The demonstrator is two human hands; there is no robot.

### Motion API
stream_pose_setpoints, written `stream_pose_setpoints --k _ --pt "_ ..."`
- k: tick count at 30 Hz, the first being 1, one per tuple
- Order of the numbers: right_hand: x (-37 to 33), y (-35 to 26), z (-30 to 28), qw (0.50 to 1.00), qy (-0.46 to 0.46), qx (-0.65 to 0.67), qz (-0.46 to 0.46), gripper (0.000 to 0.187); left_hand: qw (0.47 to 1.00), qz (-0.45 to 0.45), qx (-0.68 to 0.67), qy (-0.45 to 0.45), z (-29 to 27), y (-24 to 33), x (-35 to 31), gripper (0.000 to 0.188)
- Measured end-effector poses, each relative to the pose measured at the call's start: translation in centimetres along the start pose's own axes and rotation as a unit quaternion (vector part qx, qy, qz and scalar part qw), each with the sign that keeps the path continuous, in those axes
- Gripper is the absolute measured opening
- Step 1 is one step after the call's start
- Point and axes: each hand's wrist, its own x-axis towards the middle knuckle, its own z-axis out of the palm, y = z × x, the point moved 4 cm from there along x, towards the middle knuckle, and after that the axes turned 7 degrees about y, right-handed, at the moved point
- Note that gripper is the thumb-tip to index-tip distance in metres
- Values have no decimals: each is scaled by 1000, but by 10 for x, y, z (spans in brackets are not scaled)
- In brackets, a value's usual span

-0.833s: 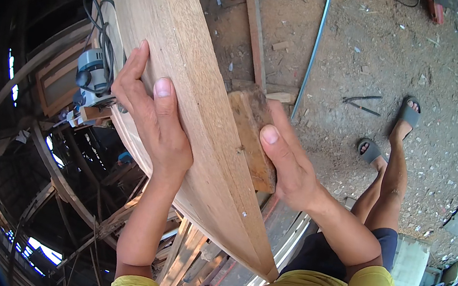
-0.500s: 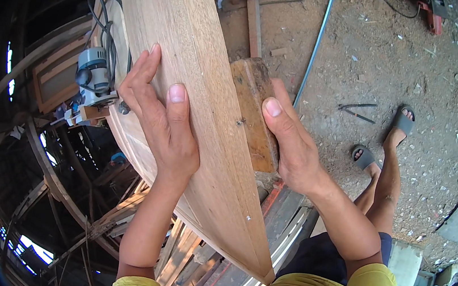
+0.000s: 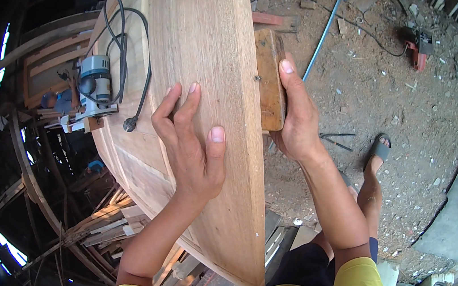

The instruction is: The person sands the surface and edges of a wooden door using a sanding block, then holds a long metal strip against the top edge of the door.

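Note:
A large curved wooden panel (image 3: 202, 31) with a broad flat border slants across the middle of the view. My left hand (image 3: 193, 156) lies on that border, fingers spread and holding nothing. At the panel's right edge, my right hand (image 3: 300, 114) grips a worn brown wooden block (image 3: 269, 88). Its thumb lies along the block's near side, while the other fingers are mostly hidden behind it. The block stands against the panel's edge; its underside cannot be seen.
A grey-blue router (image 3: 96, 81) with a looped black cord (image 3: 124, 39) and plug rests on the panel's left part. Wood scraps (image 3: 116, 223) lie lower left. Another person (image 3: 60, 100) is far left. A blue pipe (image 3: 323, 37), metal rods (image 3: 337, 140) and a red tool (image 3: 418, 55) lie on the ground.
My right hand has moved farther away from me with the block along the panel's edge. My left hand appears farther right on the panel. The view has shifted, showing more of the router's cord.

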Motion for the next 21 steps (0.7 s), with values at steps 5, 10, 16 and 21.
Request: stream_pose_setpoints --k 5,10,16,21 --pt "62 -6 -3 999 -6 -46 -16 68 1000 -18 -2 -5 0 -2 -2 64" --pt "118 -33 22 999 16 -30 5 82 1000 -22 3 -9 -5 2 -1 63" --pt "192 -48 27 999 17 -24 23 64 999 -23 14 -28 -2 -2 -5 65" --pt "259 -74 37 999 8 -53 -3 64 999 -17 26 -42 -7 1 1 64"
